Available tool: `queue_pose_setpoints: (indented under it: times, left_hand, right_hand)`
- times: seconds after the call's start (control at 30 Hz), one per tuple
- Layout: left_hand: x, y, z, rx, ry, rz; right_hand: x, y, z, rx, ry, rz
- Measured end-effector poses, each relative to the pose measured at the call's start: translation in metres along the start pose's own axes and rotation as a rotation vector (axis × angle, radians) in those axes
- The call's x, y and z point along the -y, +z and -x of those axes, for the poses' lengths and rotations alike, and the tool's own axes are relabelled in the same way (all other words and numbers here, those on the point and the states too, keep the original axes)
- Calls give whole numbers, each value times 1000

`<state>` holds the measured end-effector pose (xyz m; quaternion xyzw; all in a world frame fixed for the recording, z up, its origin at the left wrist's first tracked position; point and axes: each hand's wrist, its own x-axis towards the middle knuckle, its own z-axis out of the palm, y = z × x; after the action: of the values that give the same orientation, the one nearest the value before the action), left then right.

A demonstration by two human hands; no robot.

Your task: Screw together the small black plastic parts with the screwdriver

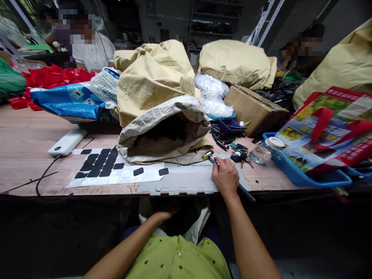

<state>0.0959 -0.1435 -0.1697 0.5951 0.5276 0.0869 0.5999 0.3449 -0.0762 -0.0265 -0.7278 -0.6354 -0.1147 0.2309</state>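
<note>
My right hand (226, 175) is closed around a small hammer (214, 159) over the grey board (188, 180) at the table's front edge. The hammer's head, with a yellow-green face, points up and left, and its black handle sticks out below my wrist. My left hand (167, 214) is below the table edge, at the mouth of a white sack (200, 223) on my lap. Its fingers disappear into shadow. Left of the board lies a white sheet (116, 180) with several black rounded pads (99, 162); one pad overlaps onto the board.
An open woven sack (162, 112) with a dark inside faces me. A white power bank (67, 142) with a cable lies left. Keys (245, 157), a small clear bottle (260, 154) and a blue basket (305, 176) are right. Behind are a cardboard box (252, 106), red pieces (55, 77) and other people.
</note>
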Motion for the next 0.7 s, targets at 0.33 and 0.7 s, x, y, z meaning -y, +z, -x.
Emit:
queue_pose_setpoints:
  times: [0.33, 0.7]
  left_hand:
    - [-151, -99, 69, 644, 303, 93]
    - [-207, -278, -16, -842, 486, 224]
  right_hand:
    - [-2, 3, 0, -33, -28, 21]
    - [-4, 2, -2, -33, -53, 33]
